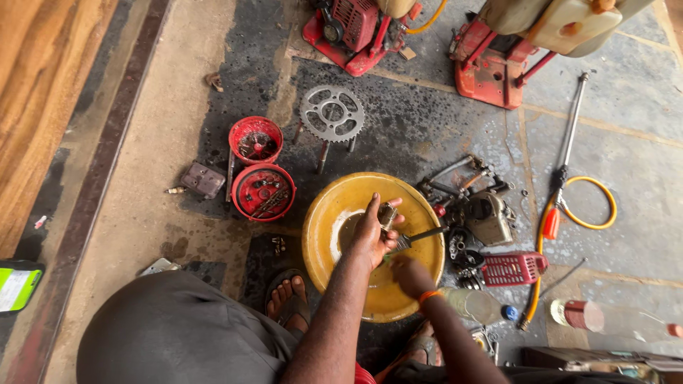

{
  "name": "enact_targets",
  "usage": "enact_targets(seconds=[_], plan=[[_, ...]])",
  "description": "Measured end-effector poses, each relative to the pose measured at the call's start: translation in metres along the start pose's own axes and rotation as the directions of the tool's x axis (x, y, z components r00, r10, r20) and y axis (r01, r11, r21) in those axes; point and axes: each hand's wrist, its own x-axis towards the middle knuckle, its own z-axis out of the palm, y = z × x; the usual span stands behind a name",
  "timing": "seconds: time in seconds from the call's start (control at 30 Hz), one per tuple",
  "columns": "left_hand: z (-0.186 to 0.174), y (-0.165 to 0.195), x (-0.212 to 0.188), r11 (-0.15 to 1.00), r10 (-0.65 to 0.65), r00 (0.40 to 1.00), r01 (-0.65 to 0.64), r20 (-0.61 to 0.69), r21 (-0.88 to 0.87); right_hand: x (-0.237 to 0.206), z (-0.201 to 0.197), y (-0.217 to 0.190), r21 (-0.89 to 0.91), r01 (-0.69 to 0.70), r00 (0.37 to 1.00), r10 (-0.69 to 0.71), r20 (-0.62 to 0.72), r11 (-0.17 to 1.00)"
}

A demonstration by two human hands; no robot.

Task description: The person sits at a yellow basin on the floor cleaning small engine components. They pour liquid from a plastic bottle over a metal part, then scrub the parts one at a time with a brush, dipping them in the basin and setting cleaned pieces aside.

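1. Small metal engine part (387, 215), greyish and boxy, sits in my left hand (371, 235), above the middle of a yellow basin (324, 213).
2. My left hand is closed around the part, thumb and fingers wrapped on its sides.
3. My right hand (410, 274) is curled shut on the handle end of a thin dark tool (421, 236); its tip points toward the part, and I cannot tell whether they touch.
4. An orange band (429, 296) circles my right wrist.
5. The yellow basin rests on stained concrete floor between my sandalled feet, with murky liquid in its centre.
6. Just right of the basin lies a cluster of dark engine pieces (478, 213) and a red plastic grille cover (512, 268).
7. Left of the basin stand two red round tubs (262, 190) holding small parts.
8. Beyond the basin lies a toothed sprocket (331, 114), and farther off a red motor frame (352, 32).
9. A yellow hose (594, 206) loops at the right.
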Motion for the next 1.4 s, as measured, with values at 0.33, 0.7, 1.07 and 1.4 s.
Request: enact_targets(seconds=[0.33, 0.7, 1.07, 1.4], plan=[[0.023, -0.021, -0.001, 0.896, 0.16, 0.98, -0.093, -0.121, 0.433, -0.069, -0.073, -0.059, -0.02, 0.12, 0.93, -0.12, -0.347, 0.993], [0.02, -0.038, 0.004, 0.822, 0.103, 0.969, 0.044, -0.224, 0.568, -0.076, -0.063, -0.039, -0.217, 0.005, 0.971, -0.057, -0.233, 0.976], [0.025, -0.036, -0.001, 0.87, 0.03, 0.99, 0.043, -0.141, 0.49, -0.091, -0.06, -0.045, -0.657, -0.091, 0.826, -0.312, -0.469, 0.748], [0.017, -0.038, 0.0, 0.755, 0.086, 0.992, -0.008, -0.087, 0.655, -0.081, -0.087, -0.039, 0.435, -0.232, 0.965, 0.151, 0.214, 0.87]])
